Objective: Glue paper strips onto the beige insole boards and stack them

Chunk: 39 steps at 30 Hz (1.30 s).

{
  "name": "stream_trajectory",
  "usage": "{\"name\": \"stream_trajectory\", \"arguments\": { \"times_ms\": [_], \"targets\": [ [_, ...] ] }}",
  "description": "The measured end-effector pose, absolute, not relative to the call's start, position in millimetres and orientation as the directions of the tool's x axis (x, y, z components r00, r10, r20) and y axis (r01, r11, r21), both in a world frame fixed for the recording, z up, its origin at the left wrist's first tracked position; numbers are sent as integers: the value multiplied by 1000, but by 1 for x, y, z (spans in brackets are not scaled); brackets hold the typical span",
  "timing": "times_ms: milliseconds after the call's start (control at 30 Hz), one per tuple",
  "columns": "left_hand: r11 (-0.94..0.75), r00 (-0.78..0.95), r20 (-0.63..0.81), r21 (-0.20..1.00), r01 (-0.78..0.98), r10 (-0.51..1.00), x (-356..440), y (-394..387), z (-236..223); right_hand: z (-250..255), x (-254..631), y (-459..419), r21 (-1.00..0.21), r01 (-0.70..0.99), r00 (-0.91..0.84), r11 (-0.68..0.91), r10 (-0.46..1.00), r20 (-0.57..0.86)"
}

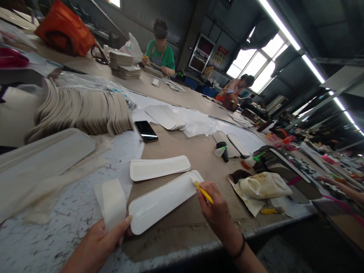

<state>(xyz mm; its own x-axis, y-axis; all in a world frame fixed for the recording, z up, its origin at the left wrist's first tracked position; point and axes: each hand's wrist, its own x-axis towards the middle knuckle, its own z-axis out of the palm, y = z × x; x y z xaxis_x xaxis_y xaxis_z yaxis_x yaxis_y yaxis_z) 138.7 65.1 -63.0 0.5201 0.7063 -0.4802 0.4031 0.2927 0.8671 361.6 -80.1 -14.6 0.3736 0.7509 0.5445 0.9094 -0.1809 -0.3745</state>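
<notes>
My right hand is closed round a yellow-handled brush, its bristles touching the far end of a long white panel with rounded ends. Part of the panel's surface looks wet and shiny. My left hand pinches a curved cream strip, while its thumb rests at the panel's near left end. The fingers behind the strip are hidden. Just beyond lies a second white panel with a cream strip along its middle. Both panels lie on a brown sheet.
A phone lies behind the panels. Stacked pale pieces stand at left. To the right are a stained cream container, another yellow-handled brush and a small bottle. A person in green sits across the table.
</notes>
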Motion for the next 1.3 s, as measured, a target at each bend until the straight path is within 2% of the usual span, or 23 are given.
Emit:
{"name": "stream_trajectory", "arguments": {
  "times_ms": [67,167,267,333,367,433,567,667,800,867,933,1000,1100,1200,1300],
  "targets": [
    [284,538,-475,871,401,696,138,66,-67,-19,354,-77,-422,892,385,-163,765,516],
    [277,556,-478,869,409,680,138,69,-77,-20,313,-68,-637,769,412,-55,804,428],
    [273,577,-473,874,401,665,138,71,-80,-18,276,-56,-855,518,504,-6,811,299],
    [275,589,-472,876,396,656,138,70,-77,-18,273,-54,-941,337,555,-42,816,162],
    [279,587,-473,876,393,657,138,70,-74,-19,278,-54,-953,294,567,-73,816,113],
    [293,576,-480,873,390,662,139,69,-69,-20,298,-59,-929,340,611,-143,785,103],
    [323,575,-487,872,368,658,142,70,-60,-20,340,-74,-768,584,701,-263,640,315],
    [298,559,-476,875,382,679,141,72,-56,-15,345,-78,-696,669,661,-261,636,398],
    [205,454,-372,904,374,809,132,74,-46,-1,329,-70,-717,676,621,-173,658,426],
    [260,446,-353,930,258,822,128,71,-40,7,319,-61,-792,602,611,-105,698,372],
    [348,466,-355,932,105,811,127,66,-34,13,308,-49,-895,440,590,-76,775,224],
    [407,480,-358,913,1,801,129,59,-28,16,296,-34,-959,260,509,-110,860,40],
    [487,486,-409,873,-40,772,134,47,-19,16,280,-12,-976,52,309,-211,933,-185],
    [540,450,-463,840,-52,763,138,35,-14,15,271,3,-955,-138,195,-262,938,-286],
    [516,379,-463,855,-45,801,140,27,-17,12,268,6,-947,-215,270,-240,917,-293]
  ]
}}
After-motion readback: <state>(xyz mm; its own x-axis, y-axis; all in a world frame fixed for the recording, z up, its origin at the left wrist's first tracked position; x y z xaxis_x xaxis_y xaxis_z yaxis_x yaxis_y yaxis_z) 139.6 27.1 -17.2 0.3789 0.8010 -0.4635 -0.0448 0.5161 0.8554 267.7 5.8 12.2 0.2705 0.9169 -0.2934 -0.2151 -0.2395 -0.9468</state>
